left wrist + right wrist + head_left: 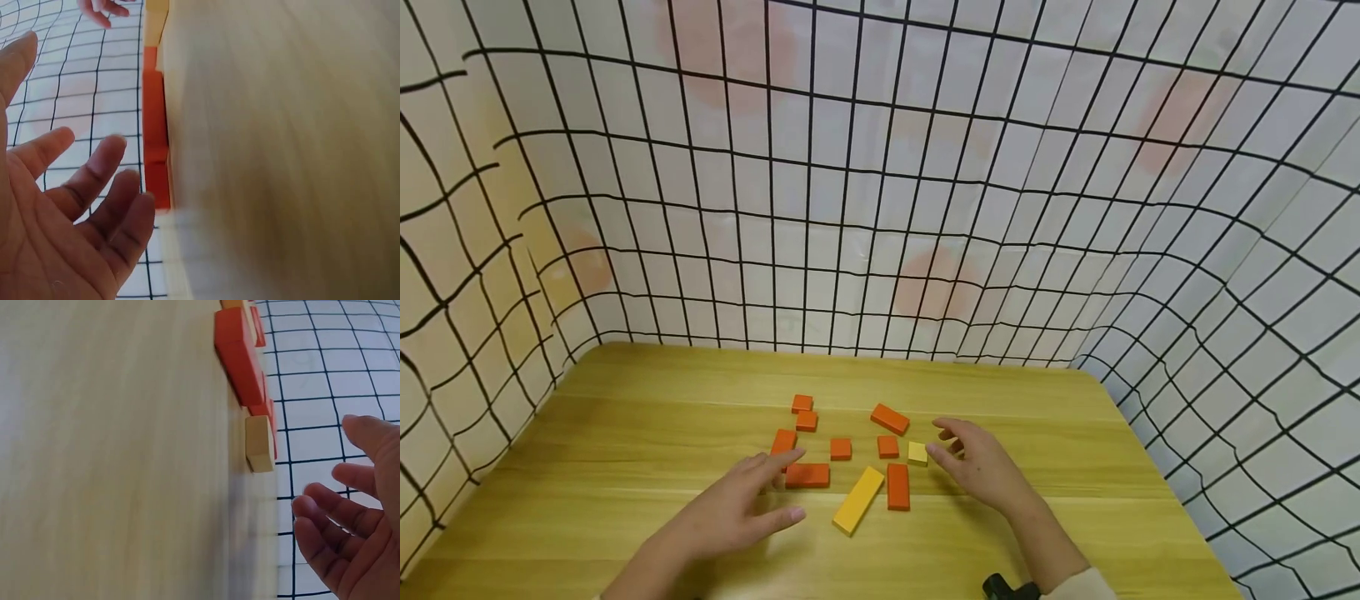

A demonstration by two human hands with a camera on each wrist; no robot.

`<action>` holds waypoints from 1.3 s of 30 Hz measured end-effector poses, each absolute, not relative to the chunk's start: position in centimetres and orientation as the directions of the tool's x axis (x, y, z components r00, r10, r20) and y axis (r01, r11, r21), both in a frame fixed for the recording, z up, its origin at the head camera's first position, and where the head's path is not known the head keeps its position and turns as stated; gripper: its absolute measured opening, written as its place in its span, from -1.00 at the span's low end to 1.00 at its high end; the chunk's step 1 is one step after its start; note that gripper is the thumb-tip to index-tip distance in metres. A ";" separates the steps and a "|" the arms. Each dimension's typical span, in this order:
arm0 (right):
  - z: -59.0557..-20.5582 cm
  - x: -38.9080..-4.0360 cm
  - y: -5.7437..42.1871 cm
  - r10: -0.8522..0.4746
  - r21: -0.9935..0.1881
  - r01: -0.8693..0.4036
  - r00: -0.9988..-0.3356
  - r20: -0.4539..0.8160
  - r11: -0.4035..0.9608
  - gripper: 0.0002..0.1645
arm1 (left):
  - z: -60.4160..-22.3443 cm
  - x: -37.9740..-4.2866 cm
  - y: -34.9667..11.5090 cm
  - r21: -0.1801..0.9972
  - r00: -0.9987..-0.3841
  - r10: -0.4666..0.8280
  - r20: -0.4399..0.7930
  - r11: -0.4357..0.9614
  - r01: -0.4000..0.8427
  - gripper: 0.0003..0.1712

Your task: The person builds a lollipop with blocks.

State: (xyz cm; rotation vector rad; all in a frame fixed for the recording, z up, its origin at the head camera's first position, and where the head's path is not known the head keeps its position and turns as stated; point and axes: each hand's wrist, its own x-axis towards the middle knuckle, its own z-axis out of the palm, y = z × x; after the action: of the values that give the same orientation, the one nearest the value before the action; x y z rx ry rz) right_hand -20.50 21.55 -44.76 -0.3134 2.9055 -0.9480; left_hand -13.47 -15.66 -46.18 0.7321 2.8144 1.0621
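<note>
Eight red blocks [841, 449] and two yellow blocks [857, 501] lie on the surface [1037, 408] inside grid walls [865, 221]. Left grip [730, 512] is loosely spread near red ones; right grip [983, 468], equally loose, beside the small yellow block [917, 454].

The left grip [737, 508], a bare hand, reaches in from the near left, its thumb [778, 521] apart from loosely bent fingers [106, 162]. The right grip [981, 467], also bare, sits a little farther off, fingers relaxed, its forearm [1047, 546] slanting in from the near right.
</note>
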 end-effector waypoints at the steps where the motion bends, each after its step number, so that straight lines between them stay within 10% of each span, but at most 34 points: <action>1: -44.8 -20.6 21.5 -0.212 -0.592 -0.167 -0.977 -0.007 0.789 -0.40 | -46.2 -13.6 -15.4 0.652 -0.882 0.458 0.108 0.638 0.410 -0.16; 11: -45.0 -21.1 21.1 -0.246 -0.617 -0.162 -0.968 -0.053 0.770 -0.49 | -47.3 -15.1 -13.3 0.799 -0.846 0.533 0.009 0.505 0.326 -0.39; 39: -47.8 -21.0 20.0 -0.183 -0.659 -0.098 -0.981 -0.060 0.745 -0.63 | -48.3 -15.9 -8.7 0.705 -0.849 0.528 -0.024 0.610 0.360 -0.56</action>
State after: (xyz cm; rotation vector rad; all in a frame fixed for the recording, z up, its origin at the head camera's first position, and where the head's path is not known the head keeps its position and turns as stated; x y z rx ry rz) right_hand -21.03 20.04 -47.81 -0.2282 2.8212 -1.0558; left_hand -15.94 -8.72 -48.30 0.7314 2.6073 1.0664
